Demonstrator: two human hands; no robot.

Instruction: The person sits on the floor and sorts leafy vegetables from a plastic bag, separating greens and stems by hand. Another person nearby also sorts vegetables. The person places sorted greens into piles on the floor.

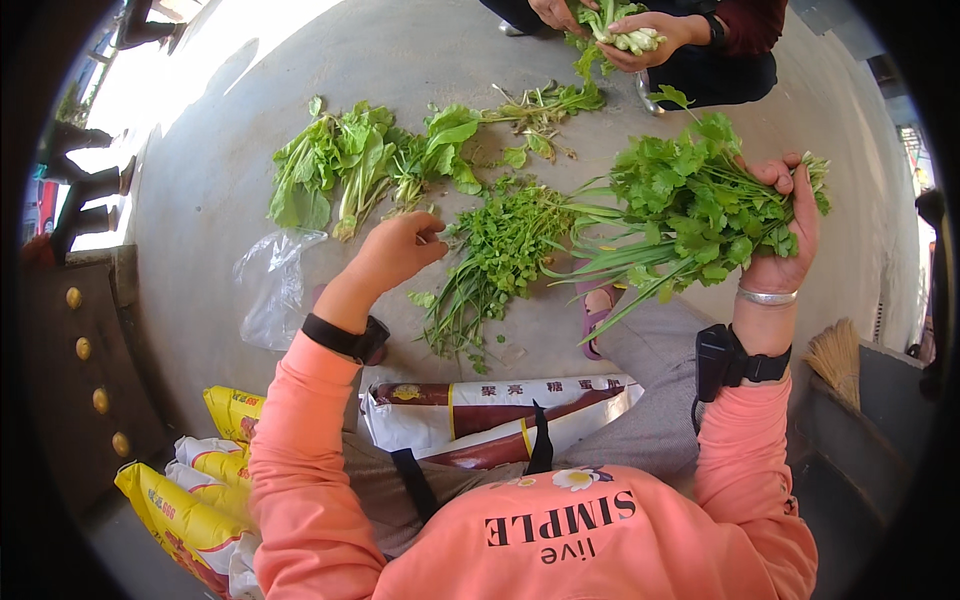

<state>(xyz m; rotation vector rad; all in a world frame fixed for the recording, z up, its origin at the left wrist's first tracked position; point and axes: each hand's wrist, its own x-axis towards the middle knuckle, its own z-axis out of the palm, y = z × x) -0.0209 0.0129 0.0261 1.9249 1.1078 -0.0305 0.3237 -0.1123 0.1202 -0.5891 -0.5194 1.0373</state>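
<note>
My right hand is raised on the right, its fingers wrapped around the stems of a bunch of leafy herbs that looks like cilantro or leaf celery. Long flat green blades stick out of the bunch to the left, and the cut stem ends show past my fingers. My left hand hovers with curled fingers at the left edge of a pile of small-leaved greens on the floor. Whether its fingertips pinch anything is too small to tell. Behind that hand lie loose leafy green vegetables.
Across from me another person's hands hold pale-stemmed greens. A clear plastic bag lies on the concrete floor. Printed sacks are under my legs, and yellow packages stand at lower left. A straw broom is at right.
</note>
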